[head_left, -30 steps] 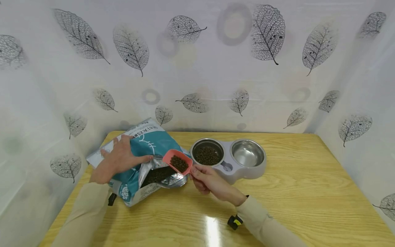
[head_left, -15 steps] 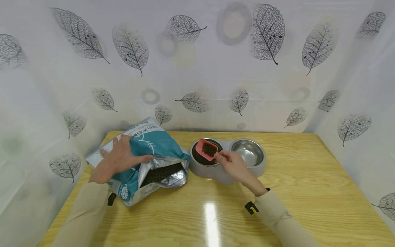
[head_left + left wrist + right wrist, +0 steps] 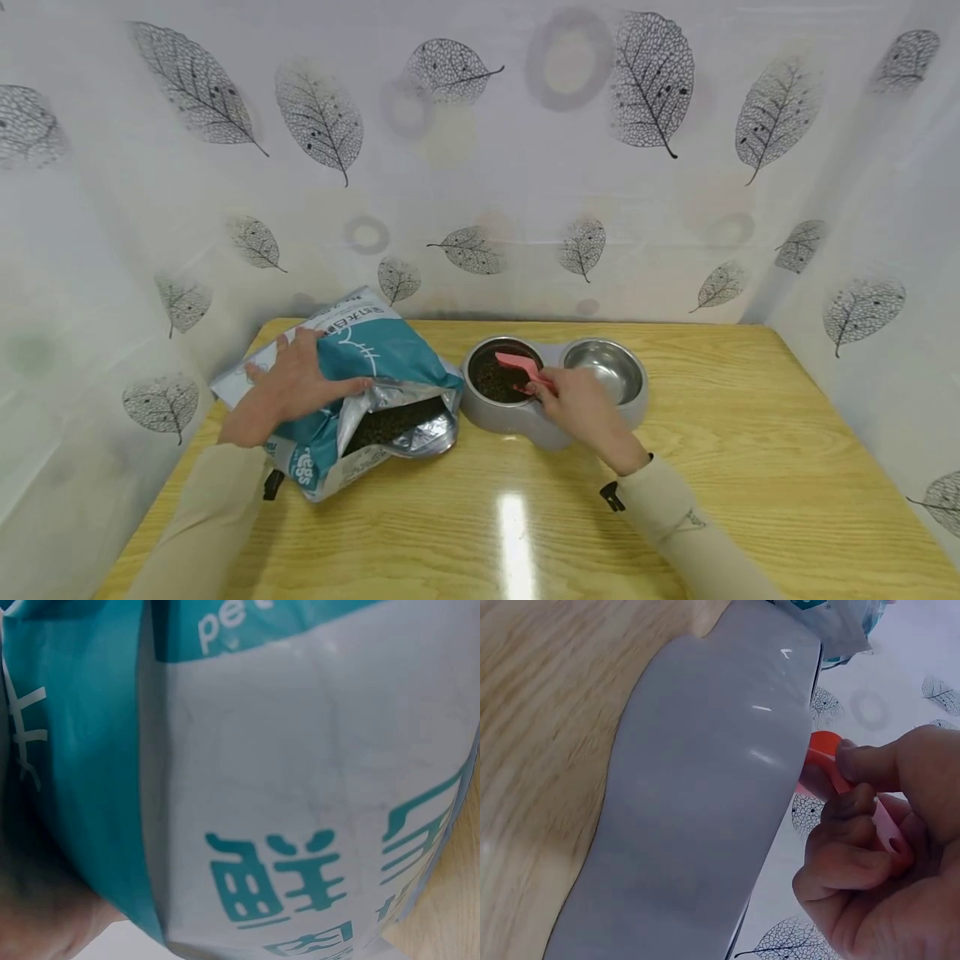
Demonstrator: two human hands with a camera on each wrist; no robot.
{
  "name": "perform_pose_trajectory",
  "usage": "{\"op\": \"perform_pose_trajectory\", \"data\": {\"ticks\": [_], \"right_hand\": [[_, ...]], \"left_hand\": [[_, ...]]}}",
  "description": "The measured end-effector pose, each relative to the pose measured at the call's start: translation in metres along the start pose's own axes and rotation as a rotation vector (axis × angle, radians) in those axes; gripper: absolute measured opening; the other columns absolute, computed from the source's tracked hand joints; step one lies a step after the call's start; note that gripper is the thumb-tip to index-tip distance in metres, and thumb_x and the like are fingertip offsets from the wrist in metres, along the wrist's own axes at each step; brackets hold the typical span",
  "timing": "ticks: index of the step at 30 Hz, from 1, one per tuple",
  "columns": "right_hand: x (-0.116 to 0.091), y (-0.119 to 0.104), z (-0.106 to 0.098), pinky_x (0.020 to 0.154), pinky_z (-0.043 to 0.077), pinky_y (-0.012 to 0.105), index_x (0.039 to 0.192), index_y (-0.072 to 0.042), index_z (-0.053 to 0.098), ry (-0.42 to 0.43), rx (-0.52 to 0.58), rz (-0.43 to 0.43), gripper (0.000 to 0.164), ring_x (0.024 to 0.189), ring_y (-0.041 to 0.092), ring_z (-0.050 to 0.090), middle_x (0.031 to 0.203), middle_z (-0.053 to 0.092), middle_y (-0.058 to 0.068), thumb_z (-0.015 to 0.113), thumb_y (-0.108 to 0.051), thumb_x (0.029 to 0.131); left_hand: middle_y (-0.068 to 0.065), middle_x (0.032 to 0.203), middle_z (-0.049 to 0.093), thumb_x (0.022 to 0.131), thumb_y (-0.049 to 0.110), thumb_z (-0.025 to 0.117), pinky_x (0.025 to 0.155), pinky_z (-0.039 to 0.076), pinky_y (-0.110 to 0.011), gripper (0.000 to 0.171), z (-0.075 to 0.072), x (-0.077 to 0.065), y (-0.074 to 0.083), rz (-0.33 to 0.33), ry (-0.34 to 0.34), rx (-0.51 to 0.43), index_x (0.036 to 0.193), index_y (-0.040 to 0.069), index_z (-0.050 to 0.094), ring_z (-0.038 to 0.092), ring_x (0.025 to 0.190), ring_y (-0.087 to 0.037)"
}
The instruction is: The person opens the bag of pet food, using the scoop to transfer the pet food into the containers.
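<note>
My right hand point(image 3: 588, 414) grips the handle of a pink scoop point(image 3: 519, 363), which is tipped on its side over the left steel bowl point(image 3: 476, 395). Brown kibble point(image 3: 491, 382) lies in that bowl. In the right wrist view, curled fingers and thumb wrap the scoop handle point(image 3: 891, 832); the bowl stand hides most of the scoop. My left hand point(image 3: 288, 387) rests with spread fingers on a teal and white pet food bag point(image 3: 397, 346), its thumb along the edge of the mouth. More kibble point(image 3: 386, 423) shows inside the opened bag, which lies on its side.
The right steel bowl point(image 3: 606, 367) shares a grey double stand point(image 3: 551, 429) with the left one, beside the bag's mouth. Both stand on a wooden table point(image 3: 750, 467). A leaf-print curtain point(image 3: 525, 192) encloses the table's back and sides.
The right hand has carried the loaded scoop from the bag's mouth rightward to the left bowl and turned it on its side there. The left hand and bag have stayed put.
</note>
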State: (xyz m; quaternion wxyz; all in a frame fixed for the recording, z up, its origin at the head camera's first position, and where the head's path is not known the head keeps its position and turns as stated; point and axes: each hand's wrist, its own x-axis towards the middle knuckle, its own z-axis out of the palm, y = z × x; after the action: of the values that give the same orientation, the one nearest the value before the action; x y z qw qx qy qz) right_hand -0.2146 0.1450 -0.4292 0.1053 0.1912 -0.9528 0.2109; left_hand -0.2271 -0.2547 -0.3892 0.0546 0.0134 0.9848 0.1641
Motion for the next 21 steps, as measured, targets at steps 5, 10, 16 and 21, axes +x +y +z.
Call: {"op": "perform_pose_trajectory", "data": {"ticks": [5,10,16,21], "right_hand": [[-0.001,0.000,0.001,0.047,0.031,0.023,0.069,-0.013,0.057,0.051,-0.040,-0.026,0.023,0.049,0.009,0.040,0.054,0.047,-0.004,0.065,-0.019,0.089],[-0.003,0.003,-0.004,0.046,0.034,0.026,0.072,-0.010,0.060,0.138,-0.123,-0.019,0.019,0.051,0.012,0.043,0.058,0.052,0.000,0.067,-0.018,0.088],[-0.006,0.000,-0.009,0.046,0.031,0.022,0.076,-0.011,0.061,0.109,0.038,-0.028,0.019,0.049,0.007,0.039,0.056,0.049,-0.004,0.061,-0.022,0.092],[-0.012,-0.013,-0.012,0.050,0.034,0.020,0.082,-0.014,0.066,-0.131,0.430,0.014,0.023,0.052,0.002,0.040,0.062,0.054,-0.006,0.054,-0.027,0.097]], "left_hand": [[-0.028,0.146,0.024,0.061,0.090,0.050,0.082,0.001,-0.088,0.127,0.002,0.000,-0.001,-0.002,0.002,0.005,0.146,0.001,0.015,0.005,0.138,-0.054],[-0.029,0.146,0.023,0.060,0.092,0.048,0.082,0.000,-0.088,0.130,0.000,0.000,0.000,-0.004,-0.009,0.012,0.146,0.000,0.014,0.005,0.138,-0.055],[-0.030,0.146,0.023,0.060,0.092,0.047,0.082,0.000,-0.088,0.130,-0.001,0.001,0.001,-0.004,-0.013,0.015,0.146,0.000,0.014,0.005,0.138,-0.055],[-0.030,0.147,0.021,0.060,0.092,0.048,0.083,-0.001,-0.088,0.130,-0.001,0.001,0.001,-0.004,-0.016,0.016,0.146,0.001,0.014,0.004,0.138,-0.055]]}}
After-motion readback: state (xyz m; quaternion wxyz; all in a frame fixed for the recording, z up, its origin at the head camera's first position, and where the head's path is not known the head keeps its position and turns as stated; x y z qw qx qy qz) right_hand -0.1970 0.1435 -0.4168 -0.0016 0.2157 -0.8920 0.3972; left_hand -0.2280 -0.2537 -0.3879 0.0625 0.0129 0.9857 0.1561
